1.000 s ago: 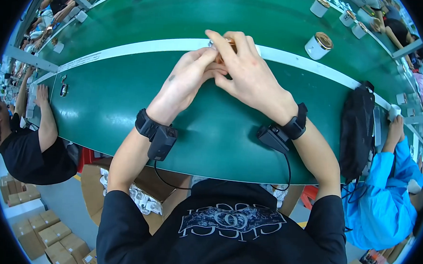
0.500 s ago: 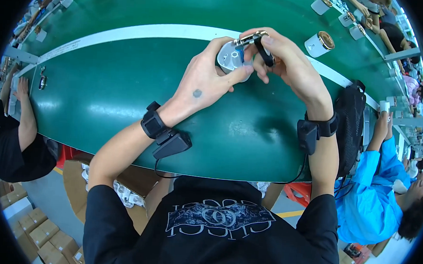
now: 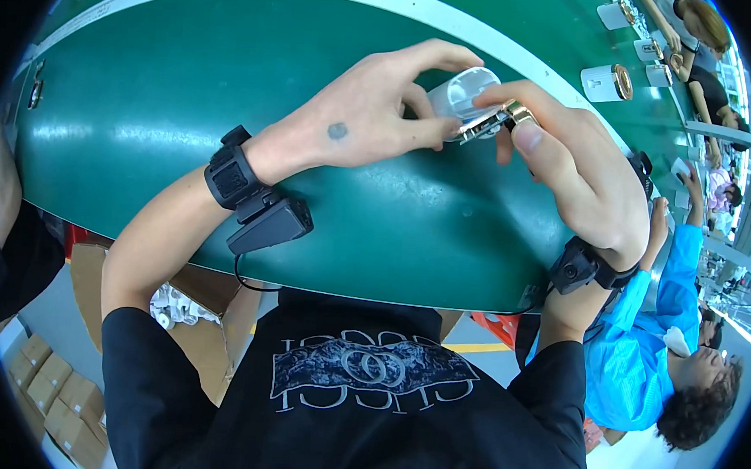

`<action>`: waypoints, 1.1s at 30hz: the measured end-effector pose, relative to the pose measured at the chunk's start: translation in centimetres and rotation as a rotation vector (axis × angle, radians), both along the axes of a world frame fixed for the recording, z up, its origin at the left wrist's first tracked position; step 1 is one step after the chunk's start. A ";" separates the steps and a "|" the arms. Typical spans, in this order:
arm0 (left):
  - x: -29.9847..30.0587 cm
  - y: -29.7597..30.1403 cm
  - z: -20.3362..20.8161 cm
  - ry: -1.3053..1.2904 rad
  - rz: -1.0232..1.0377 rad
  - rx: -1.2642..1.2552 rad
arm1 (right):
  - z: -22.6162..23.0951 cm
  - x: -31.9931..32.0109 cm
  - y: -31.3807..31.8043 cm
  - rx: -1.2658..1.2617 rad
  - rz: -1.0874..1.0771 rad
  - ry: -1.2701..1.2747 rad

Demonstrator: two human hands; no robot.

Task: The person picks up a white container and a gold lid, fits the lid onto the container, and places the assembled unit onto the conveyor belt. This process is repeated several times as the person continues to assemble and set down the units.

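Note:
Above the green work surface, my left hand (image 3: 361, 111) has its fingers and thumb around a white cup-like housing (image 3: 451, 94), which lies tilted on its side. My right hand (image 3: 579, 156) pinches a small gold-and-silver metal fitting (image 3: 492, 123) between thumb and forefinger. The fitting sits right at the housing's near edge, close to my left thumb. Whether the two parts touch or are joined cannot be made out. My right fingers hide part of both. The black piece seen on the fitting before does not show clearly.
A white canister with a gold rim (image 3: 606, 83) stands right on the green table (image 3: 189, 72), with several more beyond. A small metal part (image 3: 35, 93) lies far left. A cardboard box (image 3: 204, 336) of white parts sits below. A person in blue (image 3: 641, 350) works at right.
The housing has turned from showing its inside to lying on its side. The metal fitting has come down and turned toward me. My head view has shifted, and my right hand has rolled over.

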State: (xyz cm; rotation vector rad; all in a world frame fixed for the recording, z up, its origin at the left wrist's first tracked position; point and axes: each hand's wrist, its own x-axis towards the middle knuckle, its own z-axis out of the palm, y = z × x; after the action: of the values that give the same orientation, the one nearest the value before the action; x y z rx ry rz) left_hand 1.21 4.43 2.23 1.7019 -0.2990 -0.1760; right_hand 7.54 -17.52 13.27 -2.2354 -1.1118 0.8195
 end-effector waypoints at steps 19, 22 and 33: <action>-1.7 -2.5 -1.2 0.041 0.109 -0.289 | -0.8 -1.6 1.7 -0.088 -0.195 -0.168; -1.7 -2.3 -1.1 0.081 0.056 -0.262 | -1.5 -1.5 0.7 -0.019 -0.198 -0.213; -1.3 -1.4 -1.7 0.006 -0.112 -0.138 | -1.4 -0.7 -1.7 0.030 -0.046 -0.390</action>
State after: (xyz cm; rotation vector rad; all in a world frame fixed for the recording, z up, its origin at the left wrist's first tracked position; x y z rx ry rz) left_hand -0.11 3.05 0.54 1.5488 -0.3936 -0.2375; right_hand 6.87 -19.17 11.92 -2.4489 -1.2266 0.3504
